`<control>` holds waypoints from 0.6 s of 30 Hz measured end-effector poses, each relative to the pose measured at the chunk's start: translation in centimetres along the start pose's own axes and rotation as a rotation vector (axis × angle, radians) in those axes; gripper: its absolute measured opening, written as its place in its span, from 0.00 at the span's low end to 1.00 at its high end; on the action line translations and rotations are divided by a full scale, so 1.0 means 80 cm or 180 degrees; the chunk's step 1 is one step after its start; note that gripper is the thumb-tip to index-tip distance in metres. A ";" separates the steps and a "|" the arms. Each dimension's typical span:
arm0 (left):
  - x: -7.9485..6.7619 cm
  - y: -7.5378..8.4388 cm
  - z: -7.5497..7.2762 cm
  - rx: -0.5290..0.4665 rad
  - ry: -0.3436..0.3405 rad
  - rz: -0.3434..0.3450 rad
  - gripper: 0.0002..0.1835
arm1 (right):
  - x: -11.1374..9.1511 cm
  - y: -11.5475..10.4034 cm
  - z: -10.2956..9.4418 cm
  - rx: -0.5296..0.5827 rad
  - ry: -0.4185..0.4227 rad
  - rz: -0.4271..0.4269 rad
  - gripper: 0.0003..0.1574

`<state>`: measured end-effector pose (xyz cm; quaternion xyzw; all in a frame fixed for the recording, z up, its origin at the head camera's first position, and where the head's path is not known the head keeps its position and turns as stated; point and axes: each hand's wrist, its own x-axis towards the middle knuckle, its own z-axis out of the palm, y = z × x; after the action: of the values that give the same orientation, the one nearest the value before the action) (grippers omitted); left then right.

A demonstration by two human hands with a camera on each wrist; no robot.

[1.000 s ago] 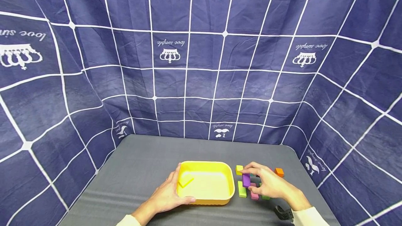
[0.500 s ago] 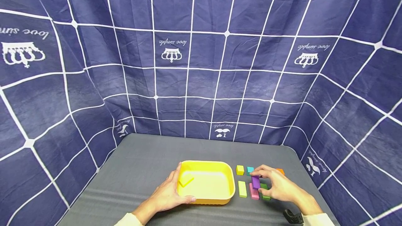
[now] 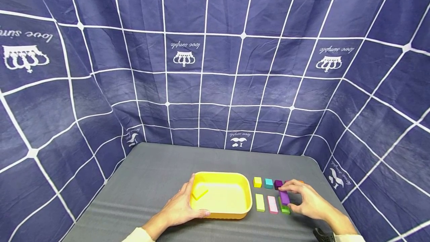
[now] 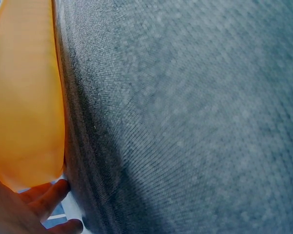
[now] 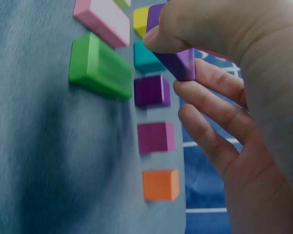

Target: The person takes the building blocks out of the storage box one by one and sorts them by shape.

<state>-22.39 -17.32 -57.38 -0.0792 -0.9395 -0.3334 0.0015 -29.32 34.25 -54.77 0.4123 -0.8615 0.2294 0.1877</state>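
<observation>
My right hand (image 3: 312,202) pinches an oblong purple block (image 3: 284,198) between thumb and fingertips. In the head view this block overlaps a green block (image 3: 285,210) on the table. To its left lie a pink block (image 3: 272,204) and a yellow-green block (image 3: 260,202), side by side. My left hand (image 3: 179,208) grips the left end of a yellow plastic tub (image 3: 228,216), thumb at the near wall and fingers along the left side. Inside the tub sits a yellow block (image 3: 200,193). The left wrist view shows the tub's outer wall (image 4: 27,97) and a few fingers.
Behind the oblong blocks runs a row of cubes: yellow (image 3: 257,182), teal (image 3: 268,183), dark purple (image 5: 151,91), magenta (image 5: 155,137) and orange (image 5: 160,185). A grey cloth (image 3: 161,171) covers the table. A blue checked curtain (image 3: 215,89) encloses the back and sides.
My right hand has carried the purple block rightward, from near the yellow-green block past the pink one to the green one. The left hand has stayed at the tub.
</observation>
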 end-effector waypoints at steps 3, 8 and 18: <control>0.000 0.000 0.000 -0.0003 0.0003 0.0011 0.83 | -0.010 0.006 -0.002 0.0062 0.0040 0.0023 0.45; 0.000 0.000 0.000 -0.0018 -0.0015 0.0008 0.84 | -0.027 0.017 -0.005 0.0157 0.0079 0.0057 0.44; 0.000 -0.002 0.002 -0.0001 0.0028 0.0059 0.83 | -0.053 0.034 -0.009 0.0292 -0.0152 0.0314 0.39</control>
<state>-22.40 -17.32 -57.57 -0.0864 -0.9386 -0.3338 0.0088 -28.86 38.78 -57.03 0.3829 -0.8735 0.2677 0.1365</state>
